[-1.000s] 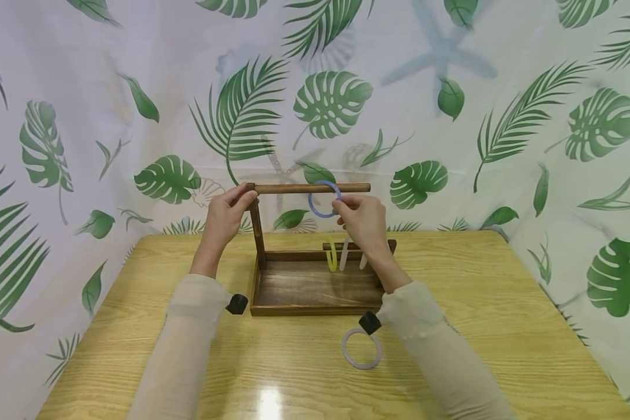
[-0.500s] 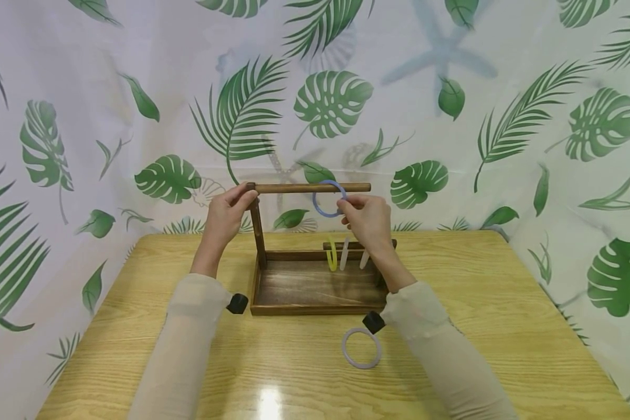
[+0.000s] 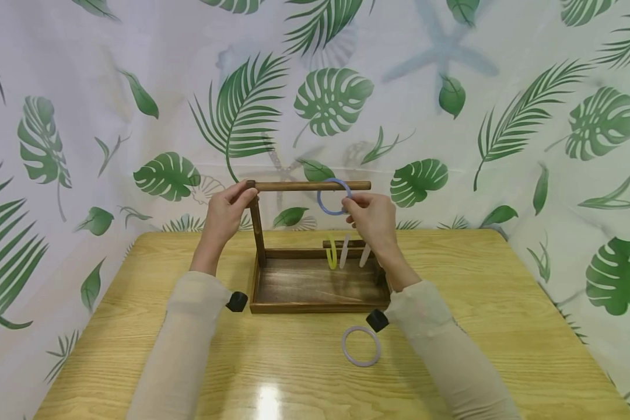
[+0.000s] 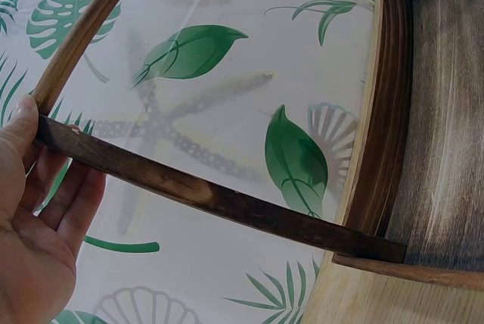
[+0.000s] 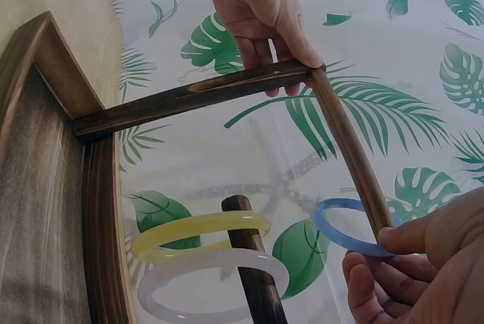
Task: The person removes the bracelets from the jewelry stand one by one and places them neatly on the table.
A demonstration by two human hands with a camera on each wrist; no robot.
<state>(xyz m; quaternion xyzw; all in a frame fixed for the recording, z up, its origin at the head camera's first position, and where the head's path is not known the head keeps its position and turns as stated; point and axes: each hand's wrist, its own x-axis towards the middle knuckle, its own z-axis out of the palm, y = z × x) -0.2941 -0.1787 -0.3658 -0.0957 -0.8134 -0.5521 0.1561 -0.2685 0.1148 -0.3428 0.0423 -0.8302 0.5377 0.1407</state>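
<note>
My left hand (image 3: 226,213) pinches the upper corner of a dark wooden stand, where the post (image 3: 258,233) meets the upper rod (image 3: 294,186). Between the thumb and fingers of my right hand (image 3: 375,221) is a blue ring (image 3: 333,213), which hangs around that upper rod near its free right end. In the right wrist view the blue ring (image 5: 333,235) encircles the rod beside my thumb. Lower down, a yellow ring (image 3: 332,265) and two whitish rings, one of them a pale ring (image 3: 343,262), hang on a shorter rod, partly behind my right hand.
The stand's tray base (image 3: 315,308) sits on a wooden table (image 3: 163,326). A lilac ring (image 3: 361,364) lies flat on the table in front of the tray, by my right sleeve. A leaf-patterned cloth (image 3: 215,58) hangs behind the table.
The blue ring has moved a little to the right along the upper rod, together with my right hand. My left hand keeps its place on the stand's corner.
</note>
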